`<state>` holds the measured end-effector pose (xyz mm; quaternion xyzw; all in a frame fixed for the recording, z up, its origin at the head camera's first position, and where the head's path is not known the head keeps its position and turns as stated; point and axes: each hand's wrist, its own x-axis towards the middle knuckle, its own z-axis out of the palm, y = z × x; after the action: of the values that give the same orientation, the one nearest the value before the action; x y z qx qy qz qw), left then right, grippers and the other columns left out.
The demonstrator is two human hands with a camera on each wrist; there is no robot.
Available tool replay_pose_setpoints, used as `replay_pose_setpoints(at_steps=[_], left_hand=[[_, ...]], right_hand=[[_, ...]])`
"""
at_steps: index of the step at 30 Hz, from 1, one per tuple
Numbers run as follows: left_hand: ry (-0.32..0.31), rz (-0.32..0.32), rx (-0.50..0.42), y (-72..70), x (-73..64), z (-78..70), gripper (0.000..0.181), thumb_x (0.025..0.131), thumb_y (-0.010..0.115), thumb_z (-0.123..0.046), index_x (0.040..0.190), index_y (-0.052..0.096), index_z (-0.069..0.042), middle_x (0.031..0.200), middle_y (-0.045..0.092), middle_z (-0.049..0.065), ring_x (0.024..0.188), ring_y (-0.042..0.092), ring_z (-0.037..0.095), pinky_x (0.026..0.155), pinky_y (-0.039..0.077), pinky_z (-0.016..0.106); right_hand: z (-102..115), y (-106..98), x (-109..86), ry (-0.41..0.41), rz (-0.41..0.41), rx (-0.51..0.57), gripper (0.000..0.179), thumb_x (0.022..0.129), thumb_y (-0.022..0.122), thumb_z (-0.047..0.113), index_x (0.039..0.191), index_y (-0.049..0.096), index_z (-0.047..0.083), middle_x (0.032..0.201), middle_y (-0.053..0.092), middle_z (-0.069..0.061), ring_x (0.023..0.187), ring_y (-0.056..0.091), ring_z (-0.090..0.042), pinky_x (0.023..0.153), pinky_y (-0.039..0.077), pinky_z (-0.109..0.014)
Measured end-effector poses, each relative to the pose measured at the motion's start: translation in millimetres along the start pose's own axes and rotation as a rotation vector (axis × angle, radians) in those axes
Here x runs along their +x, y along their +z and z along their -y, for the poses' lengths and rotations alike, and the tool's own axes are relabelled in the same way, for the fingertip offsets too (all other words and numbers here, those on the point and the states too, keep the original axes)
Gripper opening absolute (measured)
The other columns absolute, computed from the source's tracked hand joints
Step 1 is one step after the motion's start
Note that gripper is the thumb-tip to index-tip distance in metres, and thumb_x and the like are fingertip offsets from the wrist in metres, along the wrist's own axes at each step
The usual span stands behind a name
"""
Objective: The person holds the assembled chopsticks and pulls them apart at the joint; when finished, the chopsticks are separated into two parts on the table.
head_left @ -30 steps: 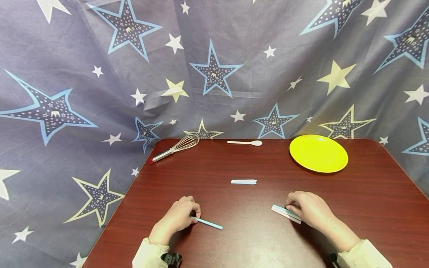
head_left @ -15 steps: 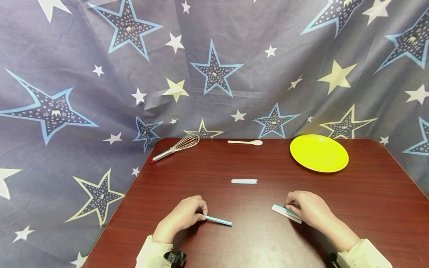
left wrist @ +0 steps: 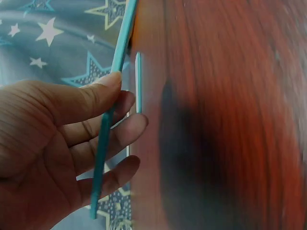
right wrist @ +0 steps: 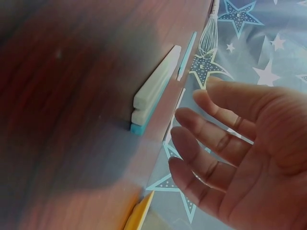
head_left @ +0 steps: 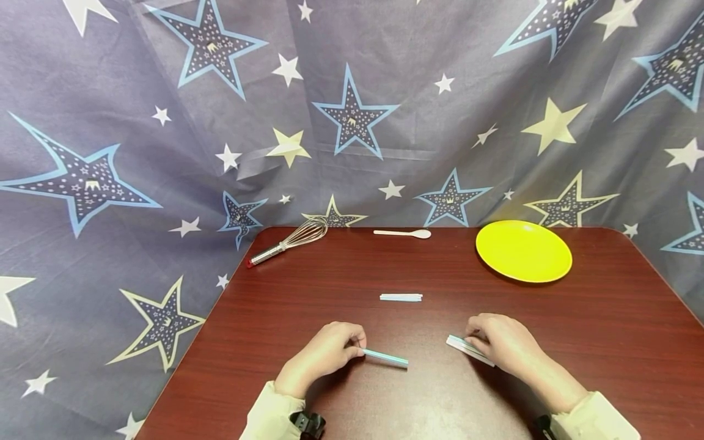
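Between thumb and forefinger, my left hand (head_left: 326, 353) pinches a thin light-blue stick (head_left: 386, 359) held above the table. In the left wrist view the stick (left wrist: 124, 36) slants past the palm, the other fingers loosely bent behind it. My right hand (head_left: 506, 345) hovers beside a small bundle of white and light-blue sticks (head_left: 466, 349) lying on the table. The right wrist view shows that hand (right wrist: 240, 153) with relaxed fingers, apart from the bundle (right wrist: 156, 88), whose white sticks lie against a blue one.
A second bundle of white and blue sticks (head_left: 401, 297) lies mid-table. Along the back edge are a whisk (head_left: 297, 238), a white spoon (head_left: 404, 234) and a yellow plate (head_left: 524, 252). A star-patterned curtain (head_left: 363, 177) hangs behind the dark red table (head_left: 440, 403).
My left hand has moved to the right across the table, carrying the light-blue stick. The right hand has shifted only slightly; the bundle beside it has stayed in place.
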<state>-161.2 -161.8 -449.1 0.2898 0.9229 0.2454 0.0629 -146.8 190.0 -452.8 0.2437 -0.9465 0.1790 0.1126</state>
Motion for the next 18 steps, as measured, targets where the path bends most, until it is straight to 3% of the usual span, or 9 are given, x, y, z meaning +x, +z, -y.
replay_pose_setpoints(at_steps=[12,18], left_hand=[[0.043,-0.073,0.034,13.2,17.0,-23.0,0.017,0.088,0.072,-0.018,0.079,0.058,-0.023,0.075,0.053,-0.017,0.071,0.049,0.005,0.069,0.042,0.023],[0.069,-0.093,0.050,20.9,25.4,-35.2,0.015,0.089,0.071,-0.018,0.081,0.059,-0.023,0.078,0.054,-0.016,0.072,0.049,0.003,0.068,0.042,0.021]], right_hand=[[11,0,2.1,-0.004,-0.026,0.030,0.018,0.079,0.079,0.015,0.078,0.064,0.025,0.072,0.055,0.018,0.063,0.050,-0.002,0.057,0.043,-0.030],[19,0,3.8,-0.025,-0.034,0.079,0.014,0.081,0.078,0.017,0.082,0.065,0.025,0.077,0.056,0.018,0.068,0.056,-0.005,0.061,0.046,-0.030]])
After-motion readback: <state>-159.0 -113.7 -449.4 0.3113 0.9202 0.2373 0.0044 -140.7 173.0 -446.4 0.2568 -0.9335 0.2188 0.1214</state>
